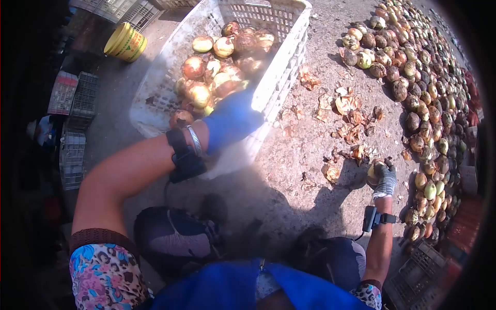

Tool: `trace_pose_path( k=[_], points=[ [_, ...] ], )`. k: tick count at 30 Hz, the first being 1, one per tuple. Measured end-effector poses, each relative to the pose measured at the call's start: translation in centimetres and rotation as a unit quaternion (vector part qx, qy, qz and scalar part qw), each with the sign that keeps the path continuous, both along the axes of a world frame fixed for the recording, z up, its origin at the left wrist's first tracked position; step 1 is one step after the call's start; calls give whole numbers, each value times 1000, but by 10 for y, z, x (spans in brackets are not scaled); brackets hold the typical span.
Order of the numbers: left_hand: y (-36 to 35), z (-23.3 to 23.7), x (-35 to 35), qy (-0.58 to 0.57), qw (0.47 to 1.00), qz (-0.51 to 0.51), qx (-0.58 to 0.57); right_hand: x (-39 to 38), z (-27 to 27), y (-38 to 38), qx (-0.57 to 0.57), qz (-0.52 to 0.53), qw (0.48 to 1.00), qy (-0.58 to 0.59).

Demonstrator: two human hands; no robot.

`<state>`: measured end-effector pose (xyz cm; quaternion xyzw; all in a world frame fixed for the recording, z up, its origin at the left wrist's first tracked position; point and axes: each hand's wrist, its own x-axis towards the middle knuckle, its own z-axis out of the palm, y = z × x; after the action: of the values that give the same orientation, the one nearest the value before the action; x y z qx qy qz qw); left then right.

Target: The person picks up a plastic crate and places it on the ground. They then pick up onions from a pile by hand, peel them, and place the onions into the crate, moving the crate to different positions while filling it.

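Note:
My left hand [233, 122], in a blue glove, reaches over the near right side of a white plastic crate [145, 106]. Its fingers are smeared by motion, so I cannot tell whether they hold anything. Peeled-looking golden and brown onions [199, 94] are heaped inside the crate beside that hand. Low over the ground at the right, my right hand [385, 180] wears a grey-and-white glove and is closed round an onion [372, 173], which its fingers partly cover. Loose papery onion skins [349, 106] lie scattered between the crate and the right hand.
A long pile of dirty, unpeeled onions [426, 103] runs down the right side. At the upper left stands a yellow bucket [126, 43]. Stacked crates [82, 98] line the left edge, and another dark crate [418, 274] lies at the lower right.

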<state>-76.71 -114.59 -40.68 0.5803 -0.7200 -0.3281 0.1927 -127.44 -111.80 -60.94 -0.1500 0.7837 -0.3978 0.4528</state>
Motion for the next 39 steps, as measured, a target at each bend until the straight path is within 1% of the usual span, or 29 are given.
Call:
trace_pose_path(
  k=[2,3,4,5,6,7,8,9,10,12,14,15,16,18,19,20,21,26,27,29,30,31,32,33,34,35,36,37,39],
  points=[
    [-6,-11,3,-29,999,-7,17,48,96,-10,-197,29,952,-232],
    [-6,-4,1,-43,999,-7,29,81,135,-21,-259,62,922,-281],
    [-7,-21,6,66,997,-27,-24,111,177,-35,-293,130,898,-300],
    [-5,-5,-5,123,986,28,110,145,223,-39,-342,226,878,-247],
    [-5,8,-7,126,985,-17,117,168,221,-63,-413,333,816,-230],
    [-1,16,-16,156,975,33,156,190,240,-64,-508,353,764,-185],
    [1,13,-19,161,976,52,135,199,254,-69,-509,397,754,-122],
    [-6,18,-7,56,975,62,208,197,243,-72,-541,380,744,91],
    [-5,6,1,141,976,55,157,176,235,-72,-458,368,800,118],
    [-2,8,-3,124,980,54,145,110,179,-56,-299,296,879,224],
    [-6,1,12,105,978,66,167,18,105,-16,-179,157,926,293],
    [-7,2,14,91,978,72,172,-28,90,17,-102,108,887,437],
    [-3,5,5,113,975,94,168,-80,67,50,-63,58,857,508],
    [0,11,2,96,978,80,169,-142,88,97,136,22,868,477],
    [0,12,2,92,977,87,171,-186,58,118,144,11,840,523],
    [0,13,3,85,978,90,170,-228,27,132,150,-13,888,434],
    [1,13,4,66,978,93,172,-238,23,135,149,-6,905,399],
    [3,26,-18,25,981,111,156,-215,40,112,172,-93,893,406],
    [2,26,-17,25,981,114,153,-215,25,115,114,-169,927,314],
    [4,26,-14,44,980,105,164,-195,0,117,7,-243,932,270],
    [3,23,-13,46,980,116,156,-185,-7,110,-128,-285,946,93],
    [2,21,-13,49,980,121,147,-167,-12,98,-254,-308,912,-92],
    [2,20,-13,43,980,126,146,-111,48,61,-273,-335,873,-228],
    [3,21,-13,37,980,130,148,-85,55,45,-403,-155,745,-509],
    [3,22,-12,45,977,123,168,-28,132,17,-348,-111,873,-322],
    [3,23,-11,47,977,125,165,-6,137,-6,-389,150,897,-144],
    [3,24,-12,59,976,122,168,33,172,-31,-356,45,880,-312],
    [3,24,-16,70,975,117,173,68,204,-43,-420,131,843,-310],
    [1,29,-23,81,975,109,173,105,244,-52,-462,275,837,-101]
  ],
)
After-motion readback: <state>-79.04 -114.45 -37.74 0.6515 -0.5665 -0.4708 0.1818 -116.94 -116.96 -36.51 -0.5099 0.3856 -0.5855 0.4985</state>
